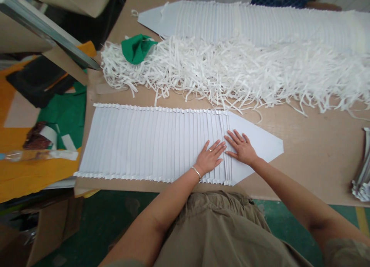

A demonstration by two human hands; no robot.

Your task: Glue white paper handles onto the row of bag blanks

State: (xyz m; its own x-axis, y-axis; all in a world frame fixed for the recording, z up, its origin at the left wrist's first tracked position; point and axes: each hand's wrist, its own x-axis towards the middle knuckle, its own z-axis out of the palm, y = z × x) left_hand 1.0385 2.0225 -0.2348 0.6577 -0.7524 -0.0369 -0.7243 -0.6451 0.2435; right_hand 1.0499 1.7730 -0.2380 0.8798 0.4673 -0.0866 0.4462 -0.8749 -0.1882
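Left hand (210, 157) and right hand (241, 146) flat, fingers spread, gripping nothing. Pleated paper (150, 143) lies on desk (315, 163) beneath both; long axis left-right, tapered end pointing right, past right hand. Cardboard box (50, 232) well left of left hand; contents unclear.

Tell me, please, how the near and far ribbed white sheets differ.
The near ribbed white sheet tapers at its right end; the far ribbed white sheet at its left. The left hand and right hand lie on the near sheet; neither touches the far one. The near sheet fits within the frame; the far one leaves it. Both have crosswise ribs.
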